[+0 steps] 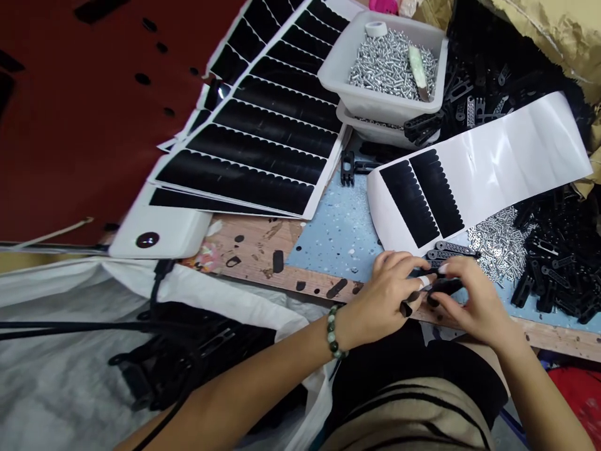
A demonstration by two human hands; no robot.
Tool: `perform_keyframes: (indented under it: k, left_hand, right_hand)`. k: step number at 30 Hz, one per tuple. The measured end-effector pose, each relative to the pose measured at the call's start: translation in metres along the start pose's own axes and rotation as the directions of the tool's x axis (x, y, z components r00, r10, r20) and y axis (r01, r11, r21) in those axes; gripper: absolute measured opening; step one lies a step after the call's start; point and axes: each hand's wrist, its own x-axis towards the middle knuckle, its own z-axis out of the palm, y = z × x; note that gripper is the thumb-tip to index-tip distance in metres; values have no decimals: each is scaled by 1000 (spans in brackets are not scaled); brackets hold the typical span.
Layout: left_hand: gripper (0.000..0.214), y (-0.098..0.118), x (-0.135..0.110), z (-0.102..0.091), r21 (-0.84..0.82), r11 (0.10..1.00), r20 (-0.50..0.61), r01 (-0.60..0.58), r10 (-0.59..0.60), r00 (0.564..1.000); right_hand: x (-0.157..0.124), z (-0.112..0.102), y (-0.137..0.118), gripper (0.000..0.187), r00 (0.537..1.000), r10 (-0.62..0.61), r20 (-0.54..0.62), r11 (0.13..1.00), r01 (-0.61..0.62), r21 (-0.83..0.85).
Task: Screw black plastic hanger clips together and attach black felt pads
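Note:
Low at the table's front edge, my left hand and my right hand meet around a small black plastic part. The fingers of both are closed on it and partly hide it. White tape wraps one left finger, and a dark curled strip shows beneath that hand. Just beyond my fingertips lie perforated black plastic pieces. Behind them is a white backing sheet with two black scalloped sticker strips. Silver screws are heaped to the right of it.
Sheets of black stickers cover the table's left, partly over a white box-shaped device. A white tub of screws stands at the back. Black plastic parts are piled on the right. A white sack hangs below the front edge.

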Motion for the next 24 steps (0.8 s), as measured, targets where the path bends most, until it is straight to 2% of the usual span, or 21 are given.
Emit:
perform_keyframes:
  k: [2, 3, 5, 7, 8, 10, 12, 15, 24]
  left_hand:
    - [26, 2, 0, -2, -52, 998, -17, 18, -19, 1000]
    - [27, 3, -1, -2, -74, 997, -38, 29, -31, 999]
    - [28, 3, -4, -4, -94, 995, -97, 45, -54, 994]
    - [31, 0, -7, -5, -49, 998, -130, 45, -51, 990]
    - [33, -3, -9, -4, 1, 999, -120, 37, -37, 992]
    - [40, -7, -10, -3, 123, 992, -51, 3, 3, 999]
    - [45, -11, -10, 0, 223, 974, 27, -44, 39, 999]
    - [47, -14, -8, 4, 316, 943, 85, -105, 82, 993]
    - [38, -8, 0, 4, 422, 894, 81, -152, 130, 988]
  right_hand:
    - [-2, 5, -6, 11, 996, -60, 63, 989, 51, 138]
    - [-3, 8, -7, 11, 998, -31, 48, 981, 21, 193]
    - [-6, 12, -3, 10, 989, 138, -47, 940, -116, 322]
    - [-8, 14, 5, 12, 926, 359, -114, 840, -267, 471]
    - [-7, 15, 10, 12, 889, 445, -109, 779, -324, 537]
    - [-4, 16, 18, 12, 838, 543, -49, 673, -400, 622]
    - [0, 19, 23, 16, 811, 585, 3, 621, -450, 642]
    - [5, 22, 27, 18, 784, 620, 30, 613, -508, 605]
    - [13, 21, 33, 22, 767, 633, 104, 599, -570, 563]
